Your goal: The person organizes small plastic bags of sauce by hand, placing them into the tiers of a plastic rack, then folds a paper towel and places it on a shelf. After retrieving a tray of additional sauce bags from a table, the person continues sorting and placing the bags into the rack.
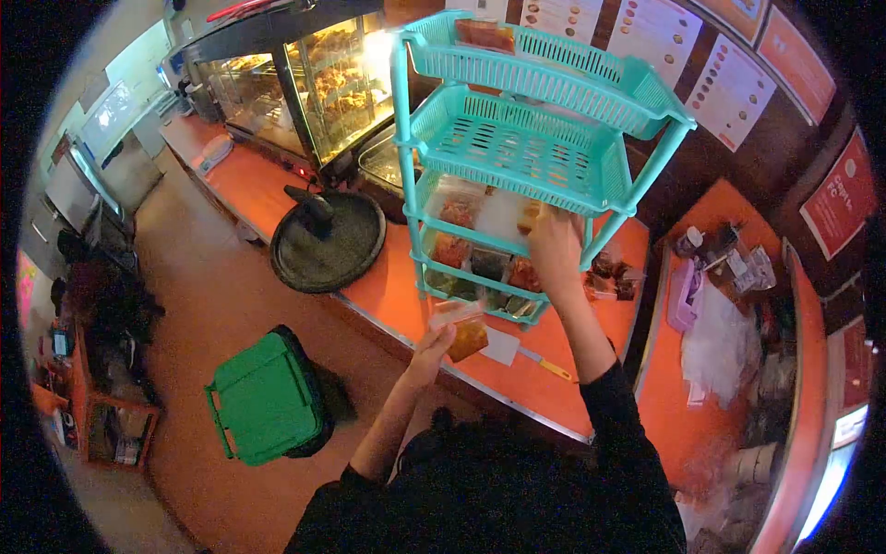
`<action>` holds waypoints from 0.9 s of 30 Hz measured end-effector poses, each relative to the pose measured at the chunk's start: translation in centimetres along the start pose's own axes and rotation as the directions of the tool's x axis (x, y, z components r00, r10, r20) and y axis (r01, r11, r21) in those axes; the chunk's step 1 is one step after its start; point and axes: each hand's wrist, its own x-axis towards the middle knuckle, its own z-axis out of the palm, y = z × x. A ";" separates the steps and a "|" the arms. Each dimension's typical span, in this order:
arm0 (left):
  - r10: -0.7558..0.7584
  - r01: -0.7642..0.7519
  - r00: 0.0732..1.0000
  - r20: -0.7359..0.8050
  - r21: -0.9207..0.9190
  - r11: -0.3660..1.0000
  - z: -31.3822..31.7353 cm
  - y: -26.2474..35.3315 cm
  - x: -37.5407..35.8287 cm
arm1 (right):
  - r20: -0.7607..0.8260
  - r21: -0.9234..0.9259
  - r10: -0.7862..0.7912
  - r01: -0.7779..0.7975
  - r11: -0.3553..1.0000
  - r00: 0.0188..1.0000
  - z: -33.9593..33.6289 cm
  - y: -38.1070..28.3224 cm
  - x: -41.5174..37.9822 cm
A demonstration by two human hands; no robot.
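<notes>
The left hand (427, 355) has its grip closed around the edge of a clear packet (468, 340) with amber-brown contents, near the middle of the frame, just in front of the turquoise rack (517, 138). The packet tilts, its clear end towards the upper left and its filled end towards the lower right. The right hand (556, 245) is up and to the right of it, its fingertips in the third tier from the top, beside a brownish packet (528, 217). I can't tell whether that grip is pinching it or merely resting against it. So the held packet lies down and left of the right hand, while the brownish one is right at its fingers.

The second tier juts out just above that hand, and a rack post stands close on its right. Reddish packets (457, 214) sit farther left in the same tier.

Below, on the orange desk (392, 286), are a white card (499, 347) and a yellow-handled tool (557, 371). A round dark tray (328, 245) is left of centre, a lit food cabinet (341, 83) in the upper left and a green bin (272, 397) in the lower left.
</notes>
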 end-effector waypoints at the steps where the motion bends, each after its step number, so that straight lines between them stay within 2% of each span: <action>1: 0.039 -0.039 0.999 0.002 0.056 0.998 0.2 0.6 0.3 | 0.026 -0.097 0.010 -0.008 0.995 1.000 0.9 0.5 0.1; 2: 0.034 -0.035 0.999 0.008 0.053 0.998 0.5 1.5 0.6 | 0.050 -0.192 0.023 -0.013 0.981 0.998 1.8 0.9 0.3; 3: 0.030 -0.034 0.998 0.059 0.068 0.997 1.0 2.7 1.0 | 0.050 -0.198 0.029 -0.018 0.980 0.998 2.3 1.0 0.6; 5: 0.023 -0.032 0.993 0.114 0.079 0.996 2.1 5.2 2.1 | -0.124 -0.302 0.085 -0.119 0.946 0.989 3.1 1.3 1.1; 7: -0.050 0.041 0.994 0.102 0.087 0.995 3.4 7.5 3.3 | -0.105 -0.297 0.094 -0.121 0.947 0.990 2.9 1.2 1.6; 8: -0.049 0.040 0.993 0.106 0.087 0.995 4.0 8.4 4.0 | -0.088 -0.285 0.100 -0.122 0.951 0.991 2.7 1.2 2.0; 9: 0.008 -0.024 0.995 0.102 0.153 0.988 4.6 9.2 4.7 | -0.092 -0.286 0.101 -0.123 0.950 0.991 3.0 1.4 2.4; 10: 0.065 -0.086 0.993 0.101 0.220 0.972 4.9 9.7 5.5 | -0.101 -0.234 0.130 -0.151 0.961 0.986 3.5 1.7 2.7; 11: 0.206 -0.239 0.970 0.129 0.352 0.905 4.8 9.8 6.6 | -0.109 -0.180 0.162 -0.180 0.967 0.981 4.1 2.0 2.8; 12: 0.204 -0.239 0.970 0.134 0.355 0.904 4.9 10.3 7.3 | -0.111 -0.179 0.167 -0.185 0.966 0.980 4.4 2.2 2.8; 14: 0.213 -0.211 0.976 0.051 0.473 0.856 5.4 11.2 8.9 | -0.136 -0.150 0.300 -0.319 0.936 0.944 4.6 2.6 2.9; 15: 0.301 -0.301 0.952 0.053 0.343 0.890 5.9 11.2 10.0 | -0.138 -0.151 0.305 -0.324 0.934 0.942 3.6 1.9 3.3; 17: 0.270 -0.253 0.963 0.010 0.381 0.889 5.8 11.2 12.0 | 0.115 0.127 0.540 -0.551 0.825 0.834 0.6 0.2 4.1; 18: 0.245 -0.208 0.969 -0.038 0.415 0.886 6.0 11.2 12.8 | 0.111 0.125 0.546 -0.557 0.821 0.830 1.2 1.1 3.9; 20: 0.274 -0.247 0.961 -0.025 0.355 0.901 7.6 11.5 13.7 | -0.139 0.315 0.374 -0.317 0.895 0.917 4.4 3.8 4.2; 22: 0.118 -0.104 0.992 -0.039 0.259 0.960 8.4 11.3 14.9 | -0.156 0.352 0.352 -0.281 0.893 0.923 6.3 5.3 4.4; 24: 0.166 -0.153 0.986 -0.018 0.287 0.946 8.9 10.4 16.7 | -0.174 0.385 0.335 -0.249 0.889 0.926 7.1 6.3 4.4; 26: 0.210 -0.200 0.978 0.001 0.310 0.929 9.1 9.6 18.2 | -0.079 0.282 0.267 -0.235 0.930 0.961 7.1 6.2 4.2; 27: 0.051 -0.046 0.999 -0.005 0.365 0.930 9.0 9.4 19.1 | -0.081 0.280 0.272 -0.240 0.930 0.959 6.7 5.9 3.9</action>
